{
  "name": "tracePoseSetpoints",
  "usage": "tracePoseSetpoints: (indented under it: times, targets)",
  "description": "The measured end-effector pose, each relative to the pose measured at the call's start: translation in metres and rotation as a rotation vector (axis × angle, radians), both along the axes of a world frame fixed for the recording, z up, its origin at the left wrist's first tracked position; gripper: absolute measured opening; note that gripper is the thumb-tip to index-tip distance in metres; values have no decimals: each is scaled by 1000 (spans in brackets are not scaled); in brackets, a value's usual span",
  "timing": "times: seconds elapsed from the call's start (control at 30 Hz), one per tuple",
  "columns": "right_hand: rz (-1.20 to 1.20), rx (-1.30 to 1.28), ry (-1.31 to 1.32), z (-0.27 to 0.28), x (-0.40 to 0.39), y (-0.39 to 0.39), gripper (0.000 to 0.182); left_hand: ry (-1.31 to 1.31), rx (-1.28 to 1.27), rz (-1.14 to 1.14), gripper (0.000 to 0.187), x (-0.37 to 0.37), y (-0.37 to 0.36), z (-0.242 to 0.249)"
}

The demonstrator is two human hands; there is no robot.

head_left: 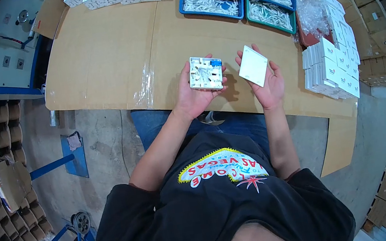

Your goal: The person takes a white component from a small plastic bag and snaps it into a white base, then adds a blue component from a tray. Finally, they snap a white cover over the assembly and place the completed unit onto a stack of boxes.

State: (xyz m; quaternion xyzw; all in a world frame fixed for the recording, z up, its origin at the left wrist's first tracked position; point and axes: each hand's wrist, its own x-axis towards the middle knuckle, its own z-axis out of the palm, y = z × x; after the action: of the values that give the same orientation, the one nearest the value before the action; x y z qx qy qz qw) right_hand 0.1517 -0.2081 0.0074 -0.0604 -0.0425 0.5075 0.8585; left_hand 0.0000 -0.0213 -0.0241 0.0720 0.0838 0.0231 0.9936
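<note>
An open box (206, 73) is cradled on the left hand (194, 90), a cover (253, 66) in the right (270, 84), both grips loosely spread, over the worktop's (109, 58) near edge.

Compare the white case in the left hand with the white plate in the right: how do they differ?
The white case in the left hand shows an open, filled interior with a blue part near one corner; the white plate in the right hand shows a plain face. The case looks nearly square-on, while the plate is turned askew. Both are white and four-sided.
</note>
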Motion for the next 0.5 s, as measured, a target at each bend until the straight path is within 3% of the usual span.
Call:
tracePoseSetpoints:
  times: [0.23,0.43,0.5]
  targets:
    - [-34,81,157,-1,3,1,58,55,38,18,70,-2,0,1]
    - [53,-16,-113,1,-6,2,57,86,31,20,69,-2,-1,-1]
    - [54,59,66,-1,-9,4,57,96,33,19,69,-1,-1,-1]
